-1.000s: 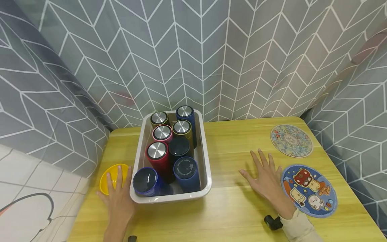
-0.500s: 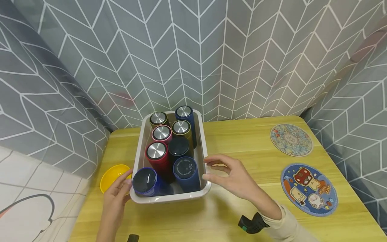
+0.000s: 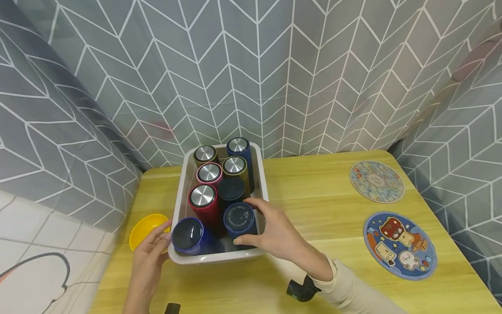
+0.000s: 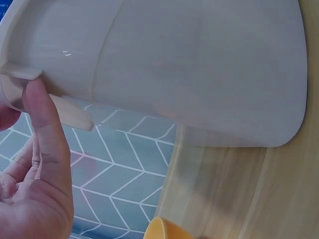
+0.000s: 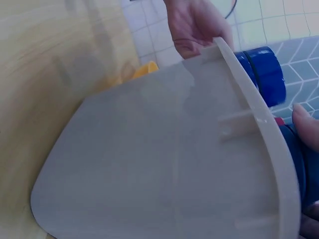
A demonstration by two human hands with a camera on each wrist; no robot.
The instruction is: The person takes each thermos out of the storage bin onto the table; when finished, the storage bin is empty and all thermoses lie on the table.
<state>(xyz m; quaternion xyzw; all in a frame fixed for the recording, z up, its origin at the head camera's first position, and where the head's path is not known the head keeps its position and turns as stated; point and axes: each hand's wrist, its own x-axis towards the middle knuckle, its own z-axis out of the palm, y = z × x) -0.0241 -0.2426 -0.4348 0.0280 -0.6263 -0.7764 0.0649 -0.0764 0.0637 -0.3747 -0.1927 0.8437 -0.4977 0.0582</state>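
Note:
A white plastic bin (image 3: 178, 196) stands on the wooden table, packed with upright thermos bottles. My right hand (image 3: 280, 233) reaches over the bin's right rim and holds the top of a dark blue thermos (image 3: 238, 217), thumb on the near side and fingers on the far side. In the left wrist view, my left hand (image 4: 45, 164) grips the bin's rim (image 4: 15, 45) at the near left corner. A bright blue thermos (image 3: 188, 235) leans in that corner; the right wrist view shows the bright blue thermos (image 5: 266, 74) rising past the rim.
Other thermoses fill the bin, among them a red thermos (image 3: 203, 196) and a pink thermos (image 3: 209, 172). A yellow bowl (image 3: 143, 231) sits left of the bin. At the table's right lie a floral round mat (image 3: 376, 181) and a blue cartoon mat (image 3: 400, 246). Curtains hang behind.
My right hand has come leftward from the table, past the bin's right rim, onto the dark blue thermos. The left hand has moved from beside the yellow bowl to the bin's rim.

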